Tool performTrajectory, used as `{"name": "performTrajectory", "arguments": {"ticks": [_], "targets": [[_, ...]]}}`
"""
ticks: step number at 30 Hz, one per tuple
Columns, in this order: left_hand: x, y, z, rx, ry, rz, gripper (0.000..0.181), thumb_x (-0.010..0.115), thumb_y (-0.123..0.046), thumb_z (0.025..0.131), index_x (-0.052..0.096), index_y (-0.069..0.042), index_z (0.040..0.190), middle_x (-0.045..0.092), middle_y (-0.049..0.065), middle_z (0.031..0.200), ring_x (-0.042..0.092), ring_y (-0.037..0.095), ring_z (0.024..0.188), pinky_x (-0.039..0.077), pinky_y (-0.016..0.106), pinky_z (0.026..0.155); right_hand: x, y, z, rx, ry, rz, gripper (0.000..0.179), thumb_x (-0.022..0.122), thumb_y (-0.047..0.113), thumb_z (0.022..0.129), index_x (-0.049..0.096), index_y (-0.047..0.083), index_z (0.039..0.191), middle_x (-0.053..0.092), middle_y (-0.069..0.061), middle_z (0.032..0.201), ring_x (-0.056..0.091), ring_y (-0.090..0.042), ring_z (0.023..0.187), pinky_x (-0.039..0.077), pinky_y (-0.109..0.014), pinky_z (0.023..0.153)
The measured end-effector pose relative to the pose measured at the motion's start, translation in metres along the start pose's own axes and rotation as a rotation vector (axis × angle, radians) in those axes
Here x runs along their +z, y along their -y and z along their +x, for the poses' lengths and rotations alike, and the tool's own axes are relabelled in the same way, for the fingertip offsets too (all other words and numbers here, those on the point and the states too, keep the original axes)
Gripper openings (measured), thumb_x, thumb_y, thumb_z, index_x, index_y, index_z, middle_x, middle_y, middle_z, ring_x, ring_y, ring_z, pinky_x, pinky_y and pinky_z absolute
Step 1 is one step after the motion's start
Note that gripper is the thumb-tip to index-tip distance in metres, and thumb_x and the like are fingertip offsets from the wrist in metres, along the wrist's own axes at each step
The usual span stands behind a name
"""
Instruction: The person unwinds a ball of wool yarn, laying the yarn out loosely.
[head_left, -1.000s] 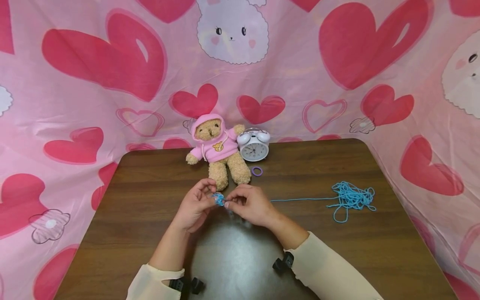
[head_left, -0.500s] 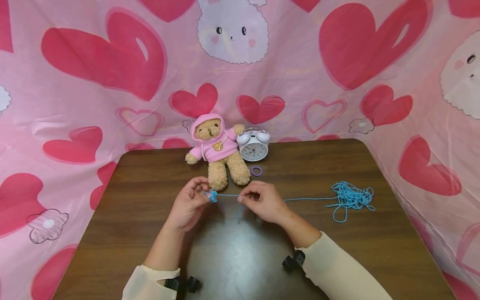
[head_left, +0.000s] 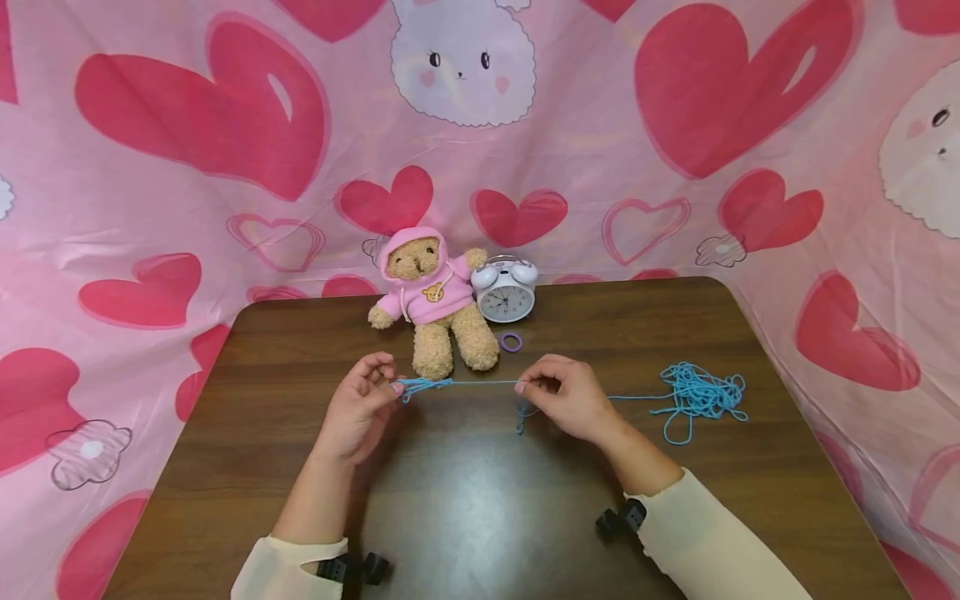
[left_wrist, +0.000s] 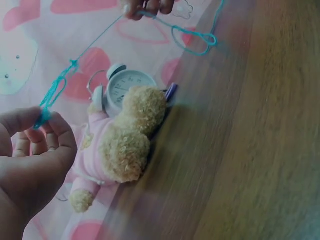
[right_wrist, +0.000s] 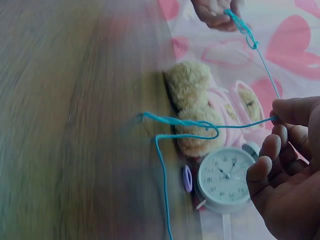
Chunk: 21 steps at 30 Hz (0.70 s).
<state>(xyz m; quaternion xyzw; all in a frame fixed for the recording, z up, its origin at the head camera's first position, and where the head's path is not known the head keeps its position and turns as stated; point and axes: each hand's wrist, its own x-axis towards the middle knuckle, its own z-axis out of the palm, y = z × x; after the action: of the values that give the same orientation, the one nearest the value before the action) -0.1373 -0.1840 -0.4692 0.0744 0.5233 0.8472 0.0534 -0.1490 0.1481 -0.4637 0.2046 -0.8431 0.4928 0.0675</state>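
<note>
My left hand [head_left: 360,412] pinches a loose, looped bunch of blue yarn [head_left: 423,387] between thumb and index finger. From that bunch a single strand [head_left: 483,382] runs straight and taut to my right hand [head_left: 570,402], whose thumb and fingertip pinch it. Past the right fingertips the yarn hangs slack, and in the right wrist view it forms a twisted loop [right_wrist: 175,121] over the table. Both hands are raised in front of the bear's feet. The other fingers of my left hand are loosely bent, as the left wrist view shows.
A teddy bear [head_left: 431,300] in a pink hoodie sits at the back of the wooden table [head_left: 480,517], beside a white alarm clock [head_left: 507,300]. In front of the clock lies a purple ring [head_left: 512,342]. A tangled blue yarn pile [head_left: 701,392] lies at right, joined by a strand.
My hands have drawn apart, the right one moving right and the left slightly left. The compact blue clump has stretched into longer loops, and the strand between the hands has lengthened.
</note>
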Motion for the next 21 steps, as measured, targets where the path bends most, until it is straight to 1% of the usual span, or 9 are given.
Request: {"name": "performTrajectory", "arguments": {"ticks": [3, 6, 10, 15, 18, 21], "targets": [[-0.003, -0.002, 0.000, 0.008, -0.023, 0.003, 0.043, 0.052, 0.018, 0.097, 0.058, -0.017, 0.120, 0.049, -0.001, 0.102, 0.059, 0.012, 0.088, 0.053, 0.027, 0.080, -0.009, -0.003, -0.003, 0.007, -0.010, -0.013, 0.009, 0.081, 0.021, 0.090, 0.079, 0.013, 0.086, 0.064, 0.011, 0.080, 0.056, -0.011, 0.070, 0.046, -0.024, 0.060], [-0.006, -0.006, -0.001, 0.016, -0.049, -0.006, 0.041, 0.051, 0.017, 0.098, 0.058, -0.018, 0.119, 0.048, 0.000, 0.102, 0.060, 0.013, 0.090, 0.054, 0.028, 0.082, -0.018, -0.006, -0.006, 0.020, -0.019, -0.031, 0.008, 0.081, 0.020, 0.090, 0.079, 0.014, 0.087, 0.065, 0.011, 0.081, 0.056, -0.012, 0.069, 0.046, -0.024, 0.060], [-0.010, -0.010, -0.002, 0.030, -0.085, -0.022, 0.039, 0.052, 0.015, 0.098, 0.058, -0.017, 0.119, 0.045, 0.001, 0.103, 0.060, 0.013, 0.090, 0.055, 0.027, 0.082, -0.029, -0.011, -0.011, 0.035, -0.031, -0.065, 0.006, 0.081, 0.019, 0.091, 0.079, 0.014, 0.088, 0.065, 0.010, 0.082, 0.055, -0.012, 0.070, 0.046, -0.025, 0.060], [-0.014, -0.014, -0.002, 0.044, -0.107, -0.050, 0.039, 0.050, 0.016, 0.098, 0.057, -0.015, 0.120, 0.044, 0.002, 0.105, 0.061, 0.014, 0.086, 0.055, 0.026, 0.081, -0.043, -0.015, -0.019, 0.044, -0.043, -0.088, 0.007, 0.082, 0.019, 0.091, 0.079, 0.013, 0.089, 0.065, 0.009, 0.082, 0.055, -0.014, 0.070, 0.046, -0.025, 0.059], [-0.014, -0.014, -0.002, 0.040, -0.126, -0.060, 0.040, 0.050, 0.017, 0.098, 0.058, -0.015, 0.120, 0.044, 0.001, 0.105, 0.061, 0.013, 0.085, 0.055, 0.026, 0.081, -0.048, -0.018, -0.022, 0.032, -0.051, -0.090, 0.006, 0.081, 0.017, 0.091, 0.080, 0.012, 0.089, 0.065, 0.009, 0.082, 0.054, -0.013, 0.069, 0.045, -0.024, 0.059], [-0.014, -0.013, -0.001, 0.024, -0.161, -0.060, 0.039, 0.051, 0.018, 0.098, 0.058, -0.015, 0.118, 0.044, 0.001, 0.105, 0.062, 0.014, 0.085, 0.057, 0.026, 0.081, -0.051, -0.019, -0.025, 0.027, -0.059, -0.108, 0.006, 0.082, 0.018, 0.091, 0.079, 0.014, 0.088, 0.066, 0.011, 0.082, 0.054, -0.012, 0.069, 0.045, -0.023, 0.059]]}}
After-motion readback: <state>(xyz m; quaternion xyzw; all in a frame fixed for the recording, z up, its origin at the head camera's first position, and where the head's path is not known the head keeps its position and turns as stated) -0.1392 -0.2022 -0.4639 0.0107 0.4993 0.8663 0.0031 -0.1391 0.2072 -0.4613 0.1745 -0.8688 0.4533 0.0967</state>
